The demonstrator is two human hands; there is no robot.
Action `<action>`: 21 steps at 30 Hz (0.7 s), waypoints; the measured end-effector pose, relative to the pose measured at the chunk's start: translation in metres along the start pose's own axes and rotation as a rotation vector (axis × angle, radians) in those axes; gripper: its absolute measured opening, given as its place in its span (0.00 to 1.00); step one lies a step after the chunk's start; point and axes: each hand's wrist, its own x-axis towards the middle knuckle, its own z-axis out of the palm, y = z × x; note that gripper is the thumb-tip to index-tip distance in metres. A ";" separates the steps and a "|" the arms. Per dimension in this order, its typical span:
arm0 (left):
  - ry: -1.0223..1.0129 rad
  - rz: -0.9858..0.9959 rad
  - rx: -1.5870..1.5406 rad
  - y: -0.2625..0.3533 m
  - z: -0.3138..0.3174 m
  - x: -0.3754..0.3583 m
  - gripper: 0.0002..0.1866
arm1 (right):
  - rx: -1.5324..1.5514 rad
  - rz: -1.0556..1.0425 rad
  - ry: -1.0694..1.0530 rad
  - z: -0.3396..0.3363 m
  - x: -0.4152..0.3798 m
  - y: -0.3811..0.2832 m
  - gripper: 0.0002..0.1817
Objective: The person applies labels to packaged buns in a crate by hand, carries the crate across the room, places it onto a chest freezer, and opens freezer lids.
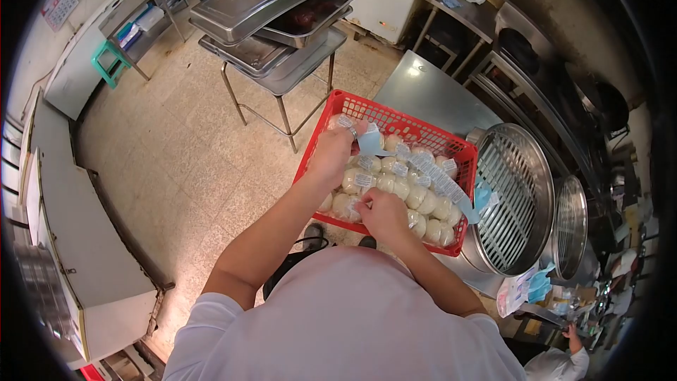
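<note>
A red plastic basket (386, 118) holds rows of round white buns (417, 197) in clear plastic bags, many with small printed labels (363, 180). My left hand (334, 153), over the basket's left part, is closed on a strip of labels (441, 179) with light blue backing. The strip lies across the bags toward the right rim, where its blue end hangs over. My right hand (384, 213) is at the near side of the basket, fingers pinched on a small label against a bagged bun (343, 206). The fingertips partly hide that label.
Right of the basket stands a large round metal steamer tray (516, 197) with a slatted bottom, on a steel table (434, 92). Ahead, a metal stand (278, 109) carries stacked steel pans (271, 3). Another person (560, 360) is at the lower right.
</note>
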 end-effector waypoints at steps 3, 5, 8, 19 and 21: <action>-0.010 -0.048 -0.027 -0.008 0.003 -0.004 0.13 | -0.147 0.102 0.060 -0.012 -0.001 -0.007 0.20; -0.059 -0.027 -0.066 -0.010 0.004 -0.010 0.13 | -0.221 0.123 0.095 -0.014 0.003 0.007 0.22; -0.131 -0.025 0.003 -0.010 0.005 -0.023 0.12 | 0.132 -0.028 0.334 -0.040 0.001 0.004 0.22; -0.192 -0.181 -0.128 -0.020 0.018 -0.040 0.13 | 0.247 -0.364 0.416 -0.074 0.019 -0.016 0.14; -0.207 -0.129 -0.040 -0.027 0.014 -0.036 0.13 | 0.253 -0.342 0.408 -0.074 0.018 -0.018 0.14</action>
